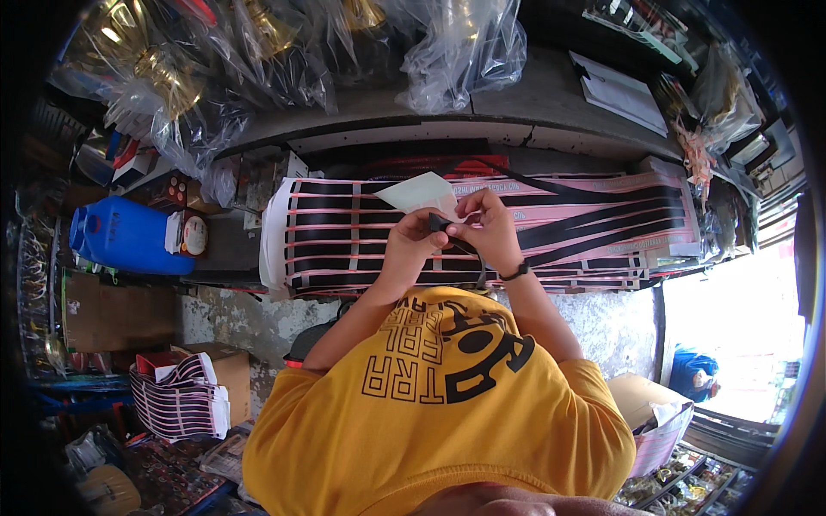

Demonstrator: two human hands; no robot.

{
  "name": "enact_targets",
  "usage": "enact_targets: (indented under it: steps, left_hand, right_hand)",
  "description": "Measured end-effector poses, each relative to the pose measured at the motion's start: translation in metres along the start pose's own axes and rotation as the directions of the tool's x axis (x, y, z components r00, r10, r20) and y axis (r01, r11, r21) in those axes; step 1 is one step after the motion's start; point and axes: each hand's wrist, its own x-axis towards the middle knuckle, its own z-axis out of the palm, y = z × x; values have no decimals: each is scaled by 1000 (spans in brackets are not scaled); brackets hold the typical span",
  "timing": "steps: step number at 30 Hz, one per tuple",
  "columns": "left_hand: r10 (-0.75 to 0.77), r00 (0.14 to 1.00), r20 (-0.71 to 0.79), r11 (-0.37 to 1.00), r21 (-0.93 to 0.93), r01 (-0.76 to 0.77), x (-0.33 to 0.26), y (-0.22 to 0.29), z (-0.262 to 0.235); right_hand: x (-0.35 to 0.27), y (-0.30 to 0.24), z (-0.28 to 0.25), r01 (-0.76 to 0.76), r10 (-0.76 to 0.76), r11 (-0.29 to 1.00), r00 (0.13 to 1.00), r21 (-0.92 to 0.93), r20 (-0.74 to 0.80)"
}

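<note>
In front of my chest, my left hand (pixel 411 248) and my right hand (pixel 490 230) meet with their fingers pinched on a black strip (pixel 437 224). It looks like ribbon or tape, and part of it trails below my right fingers. A pale, angular piece of paper (pixel 418 191) lies just beyond my fingertips; whether my fingers touch it I cannot tell. Beneath both hands spreads a layer of long black strips with pink backing (pixel 331 236), laid side by side across the bench. Several loose black strips (pixel 585 225) fan out to the right of my right hand.
A blue plastic jug (pixel 129 236) stands at the left. Gold trophies in clear plastic (pixel 163 77) line the shelf above, with white papers (pixel 621 95) at its right. Another striped stack (pixel 179 397) and a cardboard box (pixel 228 378) sit lower left. Someone in blue (pixel 691 371) is outside.
</note>
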Motion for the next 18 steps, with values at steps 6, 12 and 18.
enact_targets:
  steps: [6,12,18]
  left_hand:
    - [14,996,87,969,243,-35,-7,-9,-4]
    - [276,806,524,489,645,-587,9,12,-18]
    - [304,846,438,32,883,-469,67,18,-31]
  right_hand:
    - [-17,20,-8,-290,289,957,927,-32,238]
    - [-34,20,-7,-312,338,940,909,-138,246]
    - [-45,21,-5,-332,313,942,923,48,226]
